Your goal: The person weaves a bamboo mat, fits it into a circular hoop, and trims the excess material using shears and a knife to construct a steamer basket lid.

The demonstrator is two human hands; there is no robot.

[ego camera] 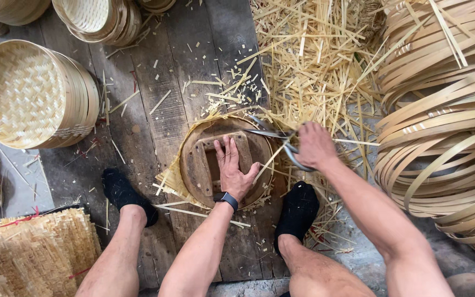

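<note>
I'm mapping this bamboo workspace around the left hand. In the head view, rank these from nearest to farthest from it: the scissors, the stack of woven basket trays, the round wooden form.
From the left hand:
1. Round wooden form: directly under the palm, touched.
2. Scissors: just to the right, held in the right hand.
3. Stack of woven basket trays: far to the left, on its side on the plank floor.

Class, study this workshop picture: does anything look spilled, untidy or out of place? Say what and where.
Yes. Bamboo offcuts lie strewn over the plank floor, thickest beyond the scissors in the right hand. Ragged strip ends stick out unevenly from under the round wooden form that the left hand presses.
</note>
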